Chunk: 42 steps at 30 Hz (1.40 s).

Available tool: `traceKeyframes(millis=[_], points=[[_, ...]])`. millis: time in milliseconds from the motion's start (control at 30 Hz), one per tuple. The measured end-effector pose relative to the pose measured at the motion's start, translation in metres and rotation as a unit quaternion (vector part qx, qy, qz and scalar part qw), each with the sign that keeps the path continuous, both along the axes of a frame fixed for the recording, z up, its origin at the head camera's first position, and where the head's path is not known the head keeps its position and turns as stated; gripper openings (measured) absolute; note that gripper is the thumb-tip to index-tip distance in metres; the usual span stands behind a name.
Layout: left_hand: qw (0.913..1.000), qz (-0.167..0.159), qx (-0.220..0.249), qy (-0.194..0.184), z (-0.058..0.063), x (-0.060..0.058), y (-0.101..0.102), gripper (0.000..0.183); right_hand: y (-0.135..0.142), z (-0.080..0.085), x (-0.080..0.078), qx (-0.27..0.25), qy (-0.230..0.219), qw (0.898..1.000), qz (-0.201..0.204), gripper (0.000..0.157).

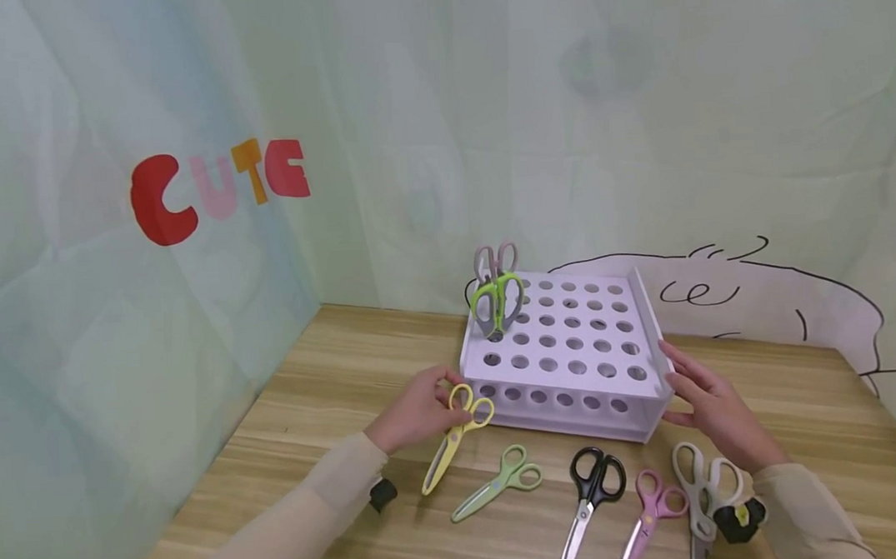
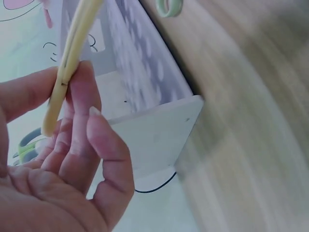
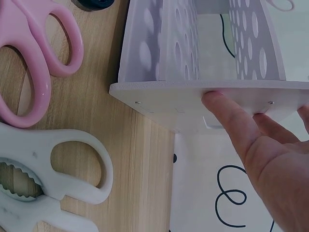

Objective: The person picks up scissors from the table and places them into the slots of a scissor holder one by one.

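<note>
Between thumb and fingers, my left hand (image 1: 424, 410) pinches yellow scissors (image 1: 444, 456) near the handles, blades pointing down toward the table. The left wrist view shows the yellow scissors (image 2: 72, 53) edge-on in the fingertips. Just beside that hand stands a white rack (image 1: 565, 383) with rows of round holes. My right hand (image 1: 720, 413) rests its fingertips against the rack's right side panel (image 3: 159, 99). Green-and-grey scissors (image 1: 497, 302) and mauve-handled scissors (image 1: 496, 261) stand upright in holes at the rack's left.
In front of the rack lie green scissors (image 1: 502, 481), black-handled scissors (image 1: 595, 481), pink scissors (image 1: 653, 508) and white-handled scissors (image 1: 701, 489) on the wooden table (image 1: 297, 428). A fabric backdrop (image 1: 412, 148) hangs behind, with coloured letters on the left.
</note>
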<state>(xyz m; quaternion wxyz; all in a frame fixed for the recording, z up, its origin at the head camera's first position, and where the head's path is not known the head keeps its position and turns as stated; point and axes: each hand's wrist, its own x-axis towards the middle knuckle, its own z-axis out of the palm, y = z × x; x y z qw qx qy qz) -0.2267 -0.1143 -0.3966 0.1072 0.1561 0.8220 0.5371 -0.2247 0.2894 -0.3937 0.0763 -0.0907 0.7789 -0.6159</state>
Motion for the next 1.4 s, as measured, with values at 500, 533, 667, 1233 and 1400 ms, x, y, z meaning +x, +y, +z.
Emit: traceKeyframes(millis=[500,533,667,1233,1400], points=[[0.9984,0.008,0.009,0.055,0.043,-0.01,0.0,0.034,0.0,0.002,0.0,0.009,0.002,1.0,-0.004,0.062],[0.9982,0.011,0.011,0.058,0.046,-0.01,0.0,0.033,0.0,0.002,0.0,0.009,0.004,1.0,-0.005,0.062],[0.9968,0.015,0.041,0.067,0.056,-0.014,0.002,0.029,0.0,0.002,0.0,0.009,0.005,1.0,-0.005,0.062],[0.9804,0.09,0.116,0.131,0.077,-0.037,0.014,0.023,-0.001,0.0,0.0,0.003,0.002,1.0,-0.005,0.062],[0.9625,0.129,0.156,0.18,0.076,-0.042,0.018,0.022,-0.001,0.0,0.0,0.0,0.005,1.0,-0.01,0.062]])
